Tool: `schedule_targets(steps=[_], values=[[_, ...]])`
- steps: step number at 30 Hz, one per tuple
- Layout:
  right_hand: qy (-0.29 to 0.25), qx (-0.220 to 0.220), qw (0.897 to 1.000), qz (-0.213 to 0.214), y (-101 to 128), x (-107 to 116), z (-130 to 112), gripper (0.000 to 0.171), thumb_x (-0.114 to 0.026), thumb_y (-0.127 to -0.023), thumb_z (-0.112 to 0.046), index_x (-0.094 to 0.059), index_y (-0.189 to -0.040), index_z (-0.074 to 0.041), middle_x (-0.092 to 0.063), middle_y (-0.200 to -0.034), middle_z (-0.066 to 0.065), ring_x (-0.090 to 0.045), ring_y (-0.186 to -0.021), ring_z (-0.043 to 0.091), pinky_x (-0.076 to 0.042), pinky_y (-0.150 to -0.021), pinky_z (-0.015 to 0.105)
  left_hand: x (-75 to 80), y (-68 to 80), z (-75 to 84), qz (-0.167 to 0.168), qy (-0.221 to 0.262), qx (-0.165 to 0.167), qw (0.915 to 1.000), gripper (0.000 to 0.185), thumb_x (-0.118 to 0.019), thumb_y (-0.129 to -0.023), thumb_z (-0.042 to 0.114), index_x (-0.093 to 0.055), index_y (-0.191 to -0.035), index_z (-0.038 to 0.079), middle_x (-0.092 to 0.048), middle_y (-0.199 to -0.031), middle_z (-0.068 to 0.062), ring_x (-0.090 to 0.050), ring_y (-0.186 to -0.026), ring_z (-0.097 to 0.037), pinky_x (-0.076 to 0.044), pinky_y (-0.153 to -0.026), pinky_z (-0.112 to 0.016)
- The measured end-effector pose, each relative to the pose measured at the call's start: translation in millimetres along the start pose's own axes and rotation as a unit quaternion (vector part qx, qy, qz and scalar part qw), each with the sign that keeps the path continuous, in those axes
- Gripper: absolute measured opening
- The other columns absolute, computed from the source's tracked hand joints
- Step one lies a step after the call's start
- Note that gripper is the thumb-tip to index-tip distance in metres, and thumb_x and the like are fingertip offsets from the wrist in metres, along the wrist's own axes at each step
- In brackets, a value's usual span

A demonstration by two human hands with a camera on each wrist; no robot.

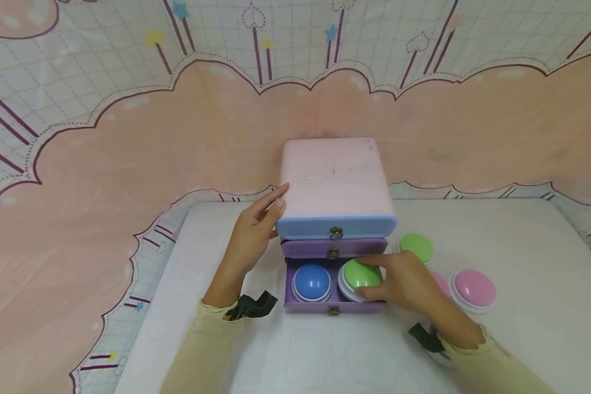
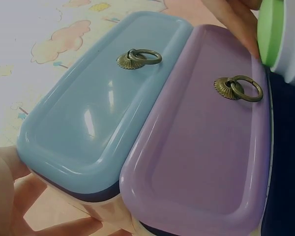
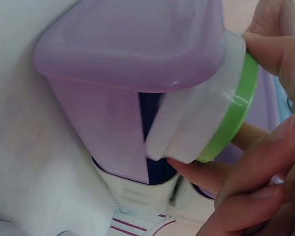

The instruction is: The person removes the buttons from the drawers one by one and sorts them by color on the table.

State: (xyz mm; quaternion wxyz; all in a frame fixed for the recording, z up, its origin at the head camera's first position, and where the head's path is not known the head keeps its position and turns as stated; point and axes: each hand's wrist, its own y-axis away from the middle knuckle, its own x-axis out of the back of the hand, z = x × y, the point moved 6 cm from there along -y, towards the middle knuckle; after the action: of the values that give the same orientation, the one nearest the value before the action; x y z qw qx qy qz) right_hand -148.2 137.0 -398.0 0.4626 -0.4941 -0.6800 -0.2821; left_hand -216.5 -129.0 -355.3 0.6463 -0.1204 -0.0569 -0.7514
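pinching green button [image 1: 360, 275] with right hand [image 1: 404, 284] fingers | left hand [image 1: 251, 235] fingers straight against cabinet [image 1: 335, 186]; only head view shows blue button [image 1: 311, 280]

We see a white desk [image 1: 522, 328] with a patterned cloth [image 1: 143, 257] showing round its edges. Behind it hangs a backdrop [image 1: 128, 153]: pink scalloped cloud shapes below, pale grid print with candles, stars and hearts above. Light is soft and even, with no hard shadows.
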Motion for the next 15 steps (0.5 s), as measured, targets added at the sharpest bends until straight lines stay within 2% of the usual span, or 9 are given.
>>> schedule_targets(steps=[4,11,15], values=[[0.008,-0.001,1.000,0.012,3.8,2.5,-0.8,0.060,-0.091,-0.070,-0.047,-0.077,-0.123,-0.022,-0.025,-0.054,-0.012,-0.029,-0.054,0.007,-0.021,-0.048,0.021,-0.6,0.4,-0.2,-0.001,0.001,0.001,1.0000,0.042,-0.055,-0.104,0.047,-0.053,-0.146,0.045,-0.043,-0.160,0.012,-0.054,-0.139,-0.026,-0.058,-0.096,-0.049],[0.024,0.013,0.998,0.058,9.6,7.3,-3.8,0.057,-0.091,-0.069,-0.046,-0.079,-0.118,-0.019,-0.029,-0.052,-0.013,-0.030,-0.055,0.006,-0.023,-0.046,0.020,-1.1,-0.3,-0.3,0.001,-0.003,0.005,1.0000,0.043,-0.055,-0.103,0.050,-0.053,-0.146,0.047,-0.043,-0.160,0.012,-0.053,-0.140,-0.026,-0.058,-0.096,-0.048],[0.024,0.008,0.997,0.070,12.3,8.3,-3.7,0.057,-0.091,-0.069,-0.045,-0.079,-0.117,-0.019,-0.029,-0.052,-0.013,-0.027,-0.052,0.004,-0.023,-0.045,0.020,-0.7,-0.3,-0.2,0.001,-0.001,0.002,1.0000,0.043,-0.055,-0.104,0.048,-0.053,-0.147,0.045,-0.044,-0.160,0.012,-0.054,-0.139,-0.026,-0.058,-0.096,-0.049]])
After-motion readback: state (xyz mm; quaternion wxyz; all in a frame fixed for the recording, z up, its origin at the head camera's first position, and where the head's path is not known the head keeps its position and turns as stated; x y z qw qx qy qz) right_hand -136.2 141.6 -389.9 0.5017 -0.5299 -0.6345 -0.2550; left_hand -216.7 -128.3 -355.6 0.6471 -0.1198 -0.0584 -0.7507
